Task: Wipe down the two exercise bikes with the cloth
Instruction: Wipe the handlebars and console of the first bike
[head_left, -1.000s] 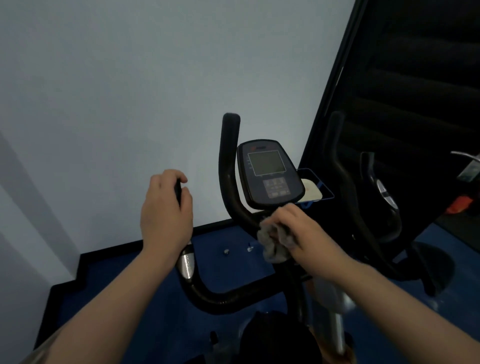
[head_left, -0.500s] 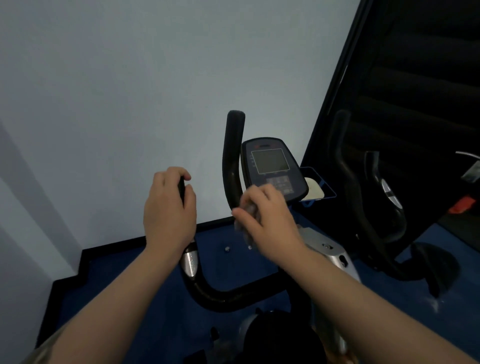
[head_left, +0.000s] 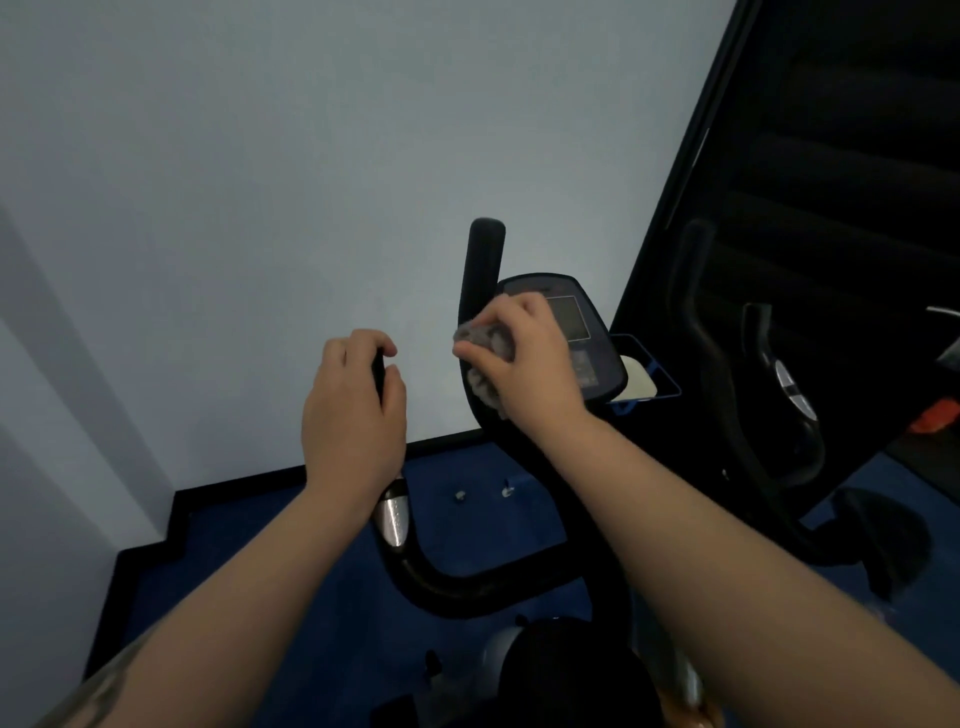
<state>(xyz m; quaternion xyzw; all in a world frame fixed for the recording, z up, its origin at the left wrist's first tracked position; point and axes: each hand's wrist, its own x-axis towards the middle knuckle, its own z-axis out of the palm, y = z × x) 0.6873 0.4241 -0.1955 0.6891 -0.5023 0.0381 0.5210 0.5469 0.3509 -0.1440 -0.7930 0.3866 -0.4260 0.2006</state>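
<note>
- Left hand (head_left: 356, 410), centre frame: curled round the left grip (head_left: 377, 371); best kept there to steady the bike (head_left: 493, 582).
- Right hand (head_left: 524, 358), just right of centre: clutches the cloth (head_left: 485, 340) against the upright bar (head_left: 480, 270); wrap it fully and stroke along the bar.
- Console (head_left: 582, 338) behind: likely next; press lightly.
- Second bike (head_left: 727, 374), right: not yet reached.

console (head_left: 582, 338) right of upright grip (head_left: 483, 270) | second bike (head_left: 753, 415) right

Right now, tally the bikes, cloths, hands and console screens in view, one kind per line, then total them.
Exercise bikes: 2, near, far
Cloths: 1
Hands: 2, left hand, right hand
Console screens: 1
Total: 6
</note>
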